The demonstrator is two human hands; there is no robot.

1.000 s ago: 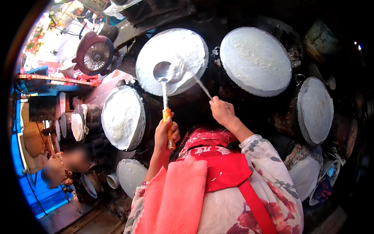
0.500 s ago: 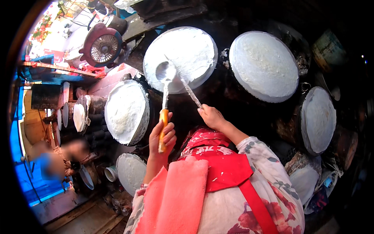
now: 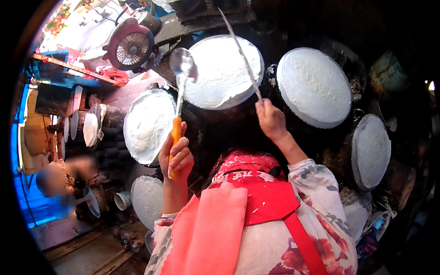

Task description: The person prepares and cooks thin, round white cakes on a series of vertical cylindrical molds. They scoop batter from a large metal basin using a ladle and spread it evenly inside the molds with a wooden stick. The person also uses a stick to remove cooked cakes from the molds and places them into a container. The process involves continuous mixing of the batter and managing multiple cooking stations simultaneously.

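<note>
In my left hand I grip a ladle by its yellow handle. Its metal bowl, smeared white, is raised by the left edge of the back middle round pan, which has a white layer across its top. My right hand is closed around a long thin stick-like tool coated in white. That tool slants over the same pan, its tip reaching past the far rim. Whether either tool touches the white layer, I cannot tell.
White-topped round pans stand around me: one at back right, one at left, one at far right, one lower left. A fan sits at back left. Another person is at the left.
My hands have moved apart. The stick-like tool has swung from the pan's middle to the right and upward, while the ladle has shifted left toward the pan's edge.
</note>
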